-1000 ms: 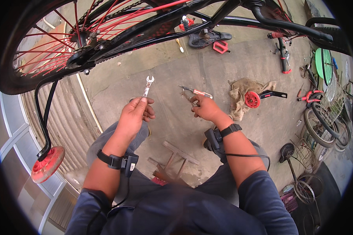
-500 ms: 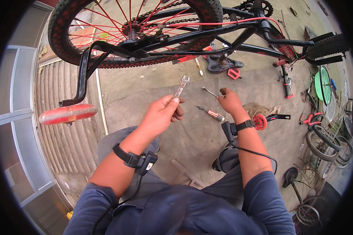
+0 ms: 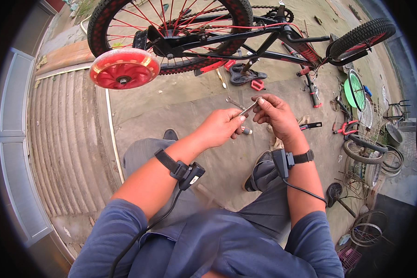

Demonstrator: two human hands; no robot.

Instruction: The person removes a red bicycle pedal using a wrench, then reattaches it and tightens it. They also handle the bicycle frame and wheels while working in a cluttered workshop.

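Note:
My left hand (image 3: 220, 129) is closed on a silver wrench (image 3: 249, 110), thumb along its shaft. At the wrench's other end, the fingers of my right hand (image 3: 277, 116) pinch around it and cover its tip. Behind my hands another wrench (image 3: 235, 102) lies on the ground. Below my fingers shows the handle of a screwdriver (image 3: 247, 130), the rest of it hidden. A black bracket (image 3: 311, 125) sticks out beside my right wrist. Ahead stands an upturned black bicycle (image 3: 222, 44), with a red training wheel (image 3: 124, 69) on its near left side.
A black saddle (image 3: 243, 74) and a red pedal (image 3: 257, 85) are on the ground under the bicycle. Handlebars (image 3: 311, 88) lie farther right. Along the right side are a green basin (image 3: 353, 91), loose tyres (image 3: 363, 150) and other bicycle parts. Glazed door panels (image 3: 18, 97) line the left.
My left hand has moved right with the wrench. My right hand has left the other wrench and now grips the held one's end. The view has shifted; the training wheel now shows its face.

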